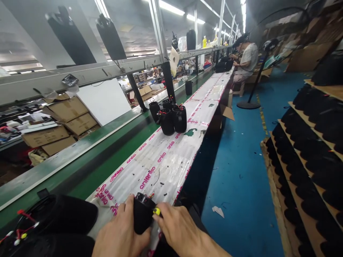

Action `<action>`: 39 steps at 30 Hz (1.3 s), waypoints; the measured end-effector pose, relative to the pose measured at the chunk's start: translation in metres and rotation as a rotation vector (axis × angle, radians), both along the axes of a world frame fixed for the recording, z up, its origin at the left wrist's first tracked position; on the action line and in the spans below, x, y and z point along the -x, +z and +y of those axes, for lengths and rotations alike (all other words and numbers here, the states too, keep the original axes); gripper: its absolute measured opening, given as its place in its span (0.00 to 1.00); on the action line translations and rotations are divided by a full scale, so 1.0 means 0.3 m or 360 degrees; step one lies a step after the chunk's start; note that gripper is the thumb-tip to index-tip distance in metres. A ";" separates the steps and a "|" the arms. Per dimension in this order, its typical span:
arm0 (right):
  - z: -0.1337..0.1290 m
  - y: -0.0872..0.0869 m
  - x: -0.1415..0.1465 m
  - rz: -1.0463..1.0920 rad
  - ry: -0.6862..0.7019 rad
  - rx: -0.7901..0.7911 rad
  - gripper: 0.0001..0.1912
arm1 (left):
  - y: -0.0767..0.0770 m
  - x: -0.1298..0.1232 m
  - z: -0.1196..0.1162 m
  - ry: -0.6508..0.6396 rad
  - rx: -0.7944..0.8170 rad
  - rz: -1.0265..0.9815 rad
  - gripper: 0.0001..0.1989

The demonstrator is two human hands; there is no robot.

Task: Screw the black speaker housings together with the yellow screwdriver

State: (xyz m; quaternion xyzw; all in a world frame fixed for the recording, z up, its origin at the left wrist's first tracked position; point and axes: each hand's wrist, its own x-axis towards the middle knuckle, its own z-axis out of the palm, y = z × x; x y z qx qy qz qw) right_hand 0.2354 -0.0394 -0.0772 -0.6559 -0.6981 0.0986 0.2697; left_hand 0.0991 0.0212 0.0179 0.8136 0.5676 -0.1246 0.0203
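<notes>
Your left hand [119,226] is gripping a canister [142,218], your right hand [177,222] a yellow piece [157,211]; far wired canisters [166,125] are looking unfinished.

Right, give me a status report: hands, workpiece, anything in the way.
Left hand holding black cylinder. Right hand pinching small yellow piece beside it. Dark scraps on covered bench just beyond; nothing appears to block.

- A left hand [118,228] gripped a black cylinder [142,217] over a bench [171,157] covered in pink-lettered film; a right hand [180,225] pinched a yellow piece [157,211] beside the cylinder's rim.
- Four similar cylinders [166,123], coloured wires showing, stood clustered farther along, near a green belt [107,162].
- Beyond, a seated person [248,59] bent over dark goods [224,65].
</notes>
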 end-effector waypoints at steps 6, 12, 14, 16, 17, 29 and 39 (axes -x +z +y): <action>0.012 0.045 -0.003 0.0000 -0.0087 0.0060 0.06 | -0.012 0.009 0.008 0.0009 -0.0022 0.0042 0.38; 0.009 0.108 0.000 -0.0145 -0.0021 0.0160 0.04 | -0.029 -0.002 -0.012 -0.0005 -0.0142 0.0130 0.35; 0.012 0.116 0.002 -0.0176 -0.0011 0.0176 0.04 | -0.030 -0.004 -0.013 -0.0006 -0.0159 0.0160 0.35; 0.014 0.117 0.006 -0.0213 -0.0011 0.0207 0.05 | -0.033 -0.002 -0.013 -0.0004 -0.0170 0.0164 0.35; 0.014 0.116 0.008 -0.0233 -0.0015 0.0222 0.05 | -0.035 0.000 -0.012 0.0001 -0.0165 0.0156 0.35; 0.009 0.106 0.033 -0.0300 -0.0075 0.0184 0.05 | -0.039 0.003 -0.018 0.0048 -0.0100 0.0047 0.36; 0.020 0.176 0.012 -0.0464 0.0044 0.0286 0.06 | -0.082 0.017 -0.020 -0.0039 -0.0184 0.0084 0.36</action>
